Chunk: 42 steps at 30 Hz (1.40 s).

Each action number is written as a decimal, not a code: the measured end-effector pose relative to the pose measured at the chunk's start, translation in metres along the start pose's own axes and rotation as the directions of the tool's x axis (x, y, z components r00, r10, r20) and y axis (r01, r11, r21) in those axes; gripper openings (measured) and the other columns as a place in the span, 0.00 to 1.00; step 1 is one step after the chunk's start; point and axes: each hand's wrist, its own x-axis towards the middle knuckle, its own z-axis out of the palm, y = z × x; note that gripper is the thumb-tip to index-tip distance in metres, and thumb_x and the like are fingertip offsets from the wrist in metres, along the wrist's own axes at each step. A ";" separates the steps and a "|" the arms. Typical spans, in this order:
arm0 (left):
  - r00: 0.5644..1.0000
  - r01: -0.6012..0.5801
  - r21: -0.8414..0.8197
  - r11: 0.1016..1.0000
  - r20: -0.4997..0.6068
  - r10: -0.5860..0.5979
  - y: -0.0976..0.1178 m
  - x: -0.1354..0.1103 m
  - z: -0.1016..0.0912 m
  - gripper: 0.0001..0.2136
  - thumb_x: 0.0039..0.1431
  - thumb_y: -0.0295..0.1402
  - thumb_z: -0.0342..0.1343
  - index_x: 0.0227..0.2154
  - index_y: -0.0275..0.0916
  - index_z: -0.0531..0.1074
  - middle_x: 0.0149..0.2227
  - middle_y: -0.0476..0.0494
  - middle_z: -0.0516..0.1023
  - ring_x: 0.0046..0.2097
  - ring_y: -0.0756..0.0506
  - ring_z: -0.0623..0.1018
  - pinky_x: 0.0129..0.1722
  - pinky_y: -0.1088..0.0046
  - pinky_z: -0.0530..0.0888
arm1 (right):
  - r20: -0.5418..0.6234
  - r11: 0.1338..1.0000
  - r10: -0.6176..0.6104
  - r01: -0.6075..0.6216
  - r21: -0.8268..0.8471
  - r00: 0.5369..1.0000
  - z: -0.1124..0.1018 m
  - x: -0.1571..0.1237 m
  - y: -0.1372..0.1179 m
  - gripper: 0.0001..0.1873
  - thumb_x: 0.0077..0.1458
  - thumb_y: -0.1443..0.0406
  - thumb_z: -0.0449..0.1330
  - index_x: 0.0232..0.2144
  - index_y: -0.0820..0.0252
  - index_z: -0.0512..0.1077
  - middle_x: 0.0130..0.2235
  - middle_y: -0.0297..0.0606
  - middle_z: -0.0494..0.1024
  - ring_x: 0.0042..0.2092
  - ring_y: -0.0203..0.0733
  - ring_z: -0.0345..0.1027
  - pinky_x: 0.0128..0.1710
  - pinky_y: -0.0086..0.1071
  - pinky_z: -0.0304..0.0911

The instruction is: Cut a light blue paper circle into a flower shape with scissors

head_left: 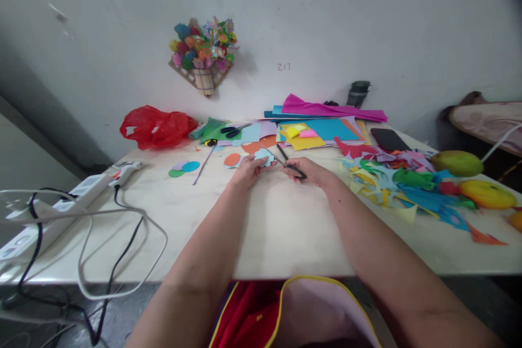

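Observation:
My left hand [249,169] pinches a small light-blue scalloped paper cutout [264,157] just above the white table [281,228]. My right hand [306,171] is closed around the black handles of a pair of scissors [285,162], whose blades point left into the edge of the cutout. An orange paper circle [232,160] lies just left of my left hand. Further left lie a blue circle [190,166], a green circle [176,173] and a thin stick [203,164].
Coloured paper sheets [314,129] and a second pair of scissors [233,130] lie at the back. Paper scraps [403,182], a phone [389,139] and mangoes [457,163] fill the right side. A red plastic bag [157,127] and a power strip [61,204] with cables are on the left.

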 end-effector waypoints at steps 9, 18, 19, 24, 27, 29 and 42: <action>1.000 0.003 -0.009 1.000 -0.017 -0.003 0.001 0.000 0.001 0.09 0.44 0.25 0.60 0.31 0.29 0.71 0.33 0.39 0.77 0.36 0.44 0.78 0.39 0.70 0.74 | 0.012 0.999 -0.015 0.015 0.039 1.000 -0.002 0.000 0.004 0.12 0.41 0.65 0.55 0.30 0.66 0.69 0.19 0.30 0.65 0.18 0.28 0.53 0.16 0.25 0.46; 0.999 0.001 0.000 1.000 -0.034 -0.001 0.002 -0.001 0.002 0.09 0.44 0.25 0.60 0.31 0.29 0.71 0.33 0.39 0.77 0.36 0.44 0.78 0.40 0.69 0.74 | 0.014 0.999 -0.006 0.006 -0.046 1.000 -0.003 0.000 0.004 0.11 0.43 0.62 0.57 0.29 0.65 0.69 0.19 0.30 0.65 0.18 0.29 0.55 0.16 0.25 0.47; 0.999 0.001 0.001 1.000 -0.035 -0.001 0.001 -0.001 0.002 0.09 0.44 0.25 0.60 0.31 0.29 0.71 0.33 0.39 0.77 0.36 0.44 0.78 0.40 0.69 0.74 | 0.012 0.997 -0.009 0.010 -0.072 1.000 -0.003 0.000 0.003 0.11 0.44 0.61 0.58 0.28 0.65 0.68 0.19 0.30 0.65 0.18 0.29 0.55 0.16 0.25 0.47; 1.000 -0.004 -0.002 1.000 -0.027 0.004 0.001 -0.001 0.001 0.09 0.43 0.26 0.60 0.31 0.29 0.71 0.32 0.40 0.77 0.36 0.44 0.78 0.40 0.68 0.74 | 0.008 0.984 0.005 -0.003 -0.179 1.000 -0.003 -0.002 0.002 0.12 0.46 0.59 0.58 0.26 0.64 0.67 0.19 0.31 0.66 0.17 0.27 0.55 0.14 0.23 0.45; 1.000 0.001 0.003 1.000 -0.015 -0.001 0.001 -0.001 0.000 0.09 0.43 0.26 0.60 0.30 0.29 0.72 0.32 0.39 0.77 0.35 0.43 0.78 0.40 0.69 0.74 | 0.005 0.980 0.012 -0.011 -0.201 1.000 -0.001 -0.004 -0.001 0.12 0.47 0.58 0.58 0.26 0.64 0.66 0.19 0.31 0.66 0.17 0.27 0.54 0.14 0.23 0.44; 1.000 0.008 0.007 1.000 -0.014 -0.008 0.001 0.000 0.000 0.09 0.42 0.26 0.61 0.30 0.29 0.72 0.32 0.39 0.77 0.35 0.43 0.78 0.38 0.70 0.75 | 0.000 0.979 0.015 -0.015 -0.205 1.000 0.000 -0.005 -0.003 0.12 0.47 0.59 0.58 0.26 0.64 0.66 0.18 0.31 0.65 0.17 0.27 0.54 0.14 0.23 0.44; 1.000 0.021 0.027 0.999 -0.005 -0.021 0.000 0.000 0.001 0.09 0.42 0.26 0.61 0.29 0.29 0.72 0.31 0.39 0.77 0.34 0.44 0.78 0.36 0.72 0.75 | 0.013 0.991 0.006 -0.004 -0.132 1.000 -0.002 -0.002 0.003 0.13 0.46 0.58 0.58 0.26 0.64 0.67 0.18 0.30 0.65 0.18 0.28 0.55 0.15 0.23 0.48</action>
